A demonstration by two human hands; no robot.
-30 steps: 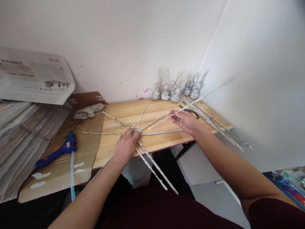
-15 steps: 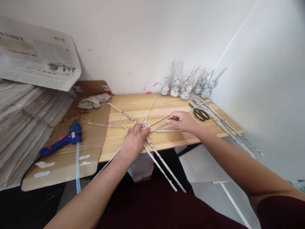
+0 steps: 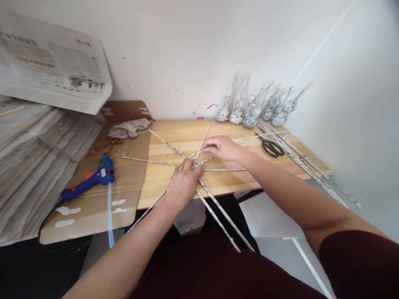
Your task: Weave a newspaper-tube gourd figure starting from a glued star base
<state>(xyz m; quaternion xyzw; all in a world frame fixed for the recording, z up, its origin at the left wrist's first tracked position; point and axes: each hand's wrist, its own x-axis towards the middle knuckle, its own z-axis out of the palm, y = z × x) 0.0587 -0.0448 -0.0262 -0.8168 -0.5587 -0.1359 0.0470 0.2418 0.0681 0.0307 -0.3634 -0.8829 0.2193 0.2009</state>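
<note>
My left hand (image 3: 183, 179) presses its fingers and thumb around the small woven centre (image 3: 197, 164) of a star of rolled newspaper sticks. The sticks (image 3: 149, 161) spread out in several directions over the wooden table, and two of them reach past its front edge toward my lap. My right hand (image 3: 220, 148) is just beyond and right of the centre, thumb and fingers pinched on a thin paper stick. That stick's long end (image 3: 264, 135) appears to trail to the right. The fingers of my left hand partly cover the weave.
Several woven paper gourds (image 3: 251, 115) stand by the wall. Black scissors (image 3: 272, 148) lie beside loose paper sticks (image 3: 299, 155) at the right. At left are a blue glue gun (image 3: 90, 181) on cardboard (image 3: 127, 182), gloves (image 3: 129, 129) and stacked newspapers (image 3: 46, 158).
My right hand has moved left and away from me, carrying the paper stick across to the far side of the woven centre. My left hand stays on the centre. The view has shifted slightly.
</note>
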